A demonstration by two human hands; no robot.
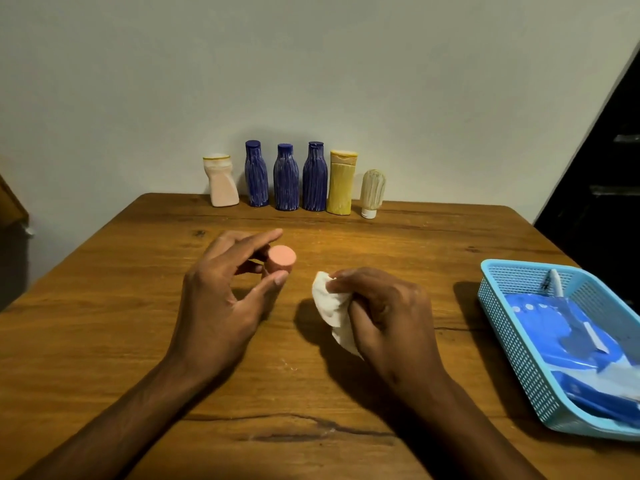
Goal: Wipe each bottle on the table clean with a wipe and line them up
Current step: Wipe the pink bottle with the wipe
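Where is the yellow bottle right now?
The yellow bottle stands in the back row by the wall, between a blue bottle and a small pale tube.

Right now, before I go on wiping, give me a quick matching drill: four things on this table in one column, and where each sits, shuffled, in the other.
Things
1. pink bottle
2. wipe
3. yellow bottle
4. blue wipes pack

Places
A. inside the light blue basket at the right edge
B. held by the fingers of the left hand
C. standing in the row by the wall, next to the rightmost dark blue bottle
D. bunched in the right hand

Pairs: 1-B, 2-D, 3-C, 4-A
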